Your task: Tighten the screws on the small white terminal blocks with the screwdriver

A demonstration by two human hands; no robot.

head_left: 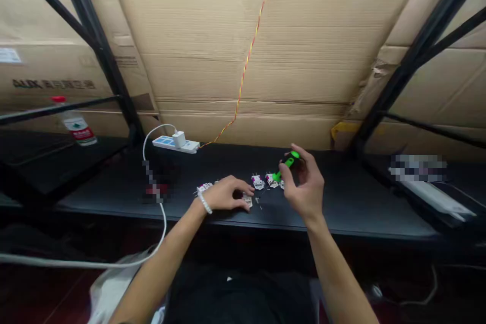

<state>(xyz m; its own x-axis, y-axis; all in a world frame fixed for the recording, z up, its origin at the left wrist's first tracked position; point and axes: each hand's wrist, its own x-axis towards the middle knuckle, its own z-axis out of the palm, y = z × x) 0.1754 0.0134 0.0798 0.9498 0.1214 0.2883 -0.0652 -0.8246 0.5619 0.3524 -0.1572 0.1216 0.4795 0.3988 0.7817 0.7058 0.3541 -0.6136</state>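
Observation:
My right hand (304, 185) grips a green and black screwdriver (287, 164), held tilted with its tip pointing down toward the small white and pink parts (266, 180) on the black table (360, 202). My left hand (228, 195), with a white bead bracelet at the wrist, rests on the table with its fingers curled over one of these small parts (247, 201). Another such part (204, 188) lies just left of that hand. Tiny screws lie beside the left fingertips.
A white power strip (175, 144) with a plugged charger sits at the table's back left, its white cable looping off the front edge. A red-yellow twisted wire (246, 61) runs up the cardboard wall. A capped bottle (76, 124) stands at far left. Black shelf frames flank both sides.

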